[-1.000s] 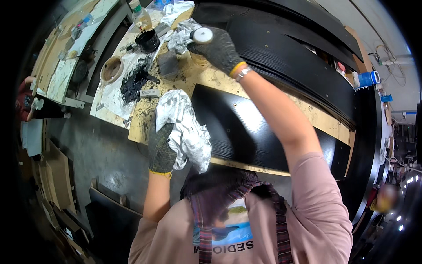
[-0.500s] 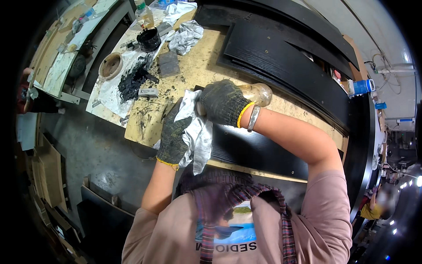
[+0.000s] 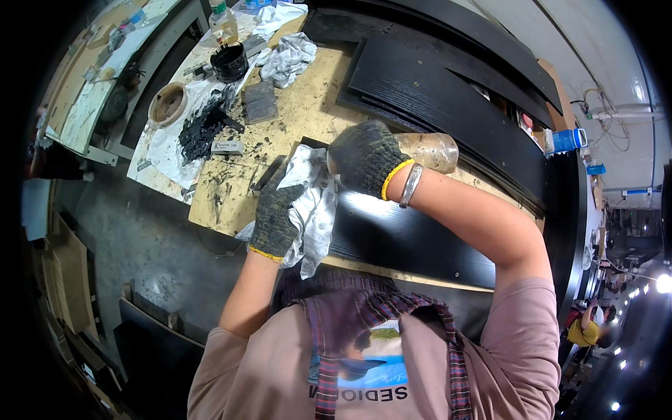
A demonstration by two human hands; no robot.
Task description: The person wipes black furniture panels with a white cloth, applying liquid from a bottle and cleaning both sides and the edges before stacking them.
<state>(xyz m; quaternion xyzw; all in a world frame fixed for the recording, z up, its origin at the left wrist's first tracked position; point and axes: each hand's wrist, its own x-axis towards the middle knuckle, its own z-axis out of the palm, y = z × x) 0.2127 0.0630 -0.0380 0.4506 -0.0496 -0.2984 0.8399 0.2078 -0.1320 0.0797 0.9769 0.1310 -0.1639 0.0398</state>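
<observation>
My left hand (image 3: 273, 222), in a dark knitted glove with a yellow cuff, is closed on a crumpled white cloth (image 3: 311, 210). The cloth hangs over the left end of a black board (image 3: 402, 232) lying along the table's near edge. My right hand (image 3: 367, 159), gloved alike, grips a clear, stained bottle (image 3: 435, 152). That bottle lies tipped sideways, its base to the right and its neck end toward the cloth; whether they touch I cannot tell. A dark, narrow piece (image 3: 269, 172) shows just beyond my left fingers; whether it is held is unclear.
Further back left are a black pot (image 3: 229, 64), a round tan bowl (image 3: 168, 105), black smeared paste (image 3: 199, 133), a grey block (image 3: 260, 103) and a crumpled rag (image 3: 292, 59). Stacked black boards (image 3: 434, 84) fill the back right. A blue container (image 3: 565, 140) stands beyond them.
The bottle in my right hand has swung flatter and slid a little right, showing more of its body. My left hand still holds the cloth. The whole view has shifted slightly.
</observation>
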